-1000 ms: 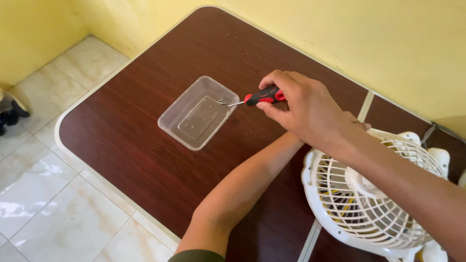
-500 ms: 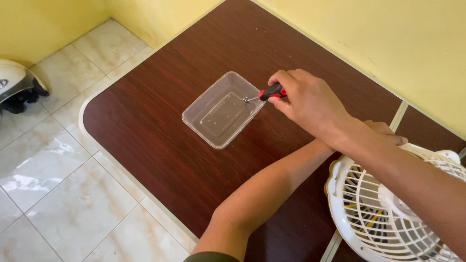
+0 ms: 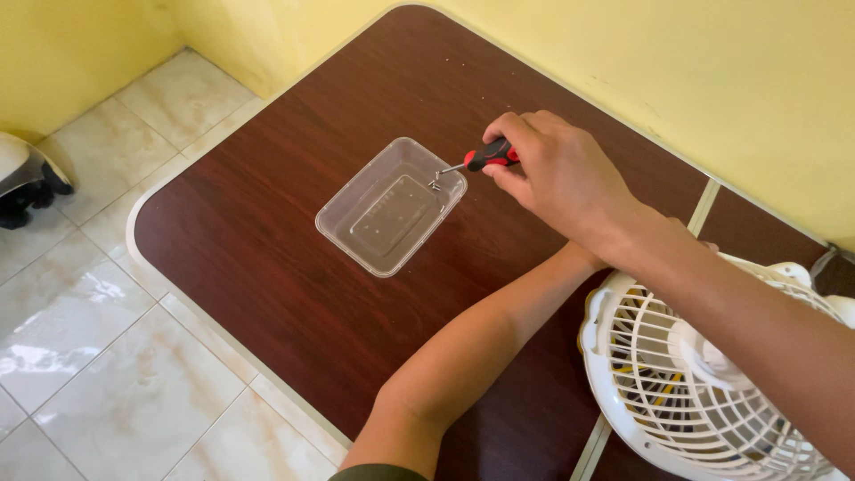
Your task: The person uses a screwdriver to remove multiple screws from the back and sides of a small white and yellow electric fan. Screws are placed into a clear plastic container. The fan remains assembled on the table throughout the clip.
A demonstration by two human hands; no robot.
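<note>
Dark wooden table [image 3: 267,232]: my right hand [image 3: 561,178] grips a screwdriver [image 3: 481,158] over the clear container [image 3: 392,207]; my left hand's grip is hidden.

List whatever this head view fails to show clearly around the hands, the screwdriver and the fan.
- Left hand: hidden in the head view behind the right forearm, near the white fan; what it holds cannot be told.
- Fan: cut off by the bottom and right edges.
- Small metal piece at the screwdriver tip, over the clear container: too small to identify.
- Screwdriver handle: mostly covered by the right hand.
- Dark object on the floor: cut off by the left edge.
</note>
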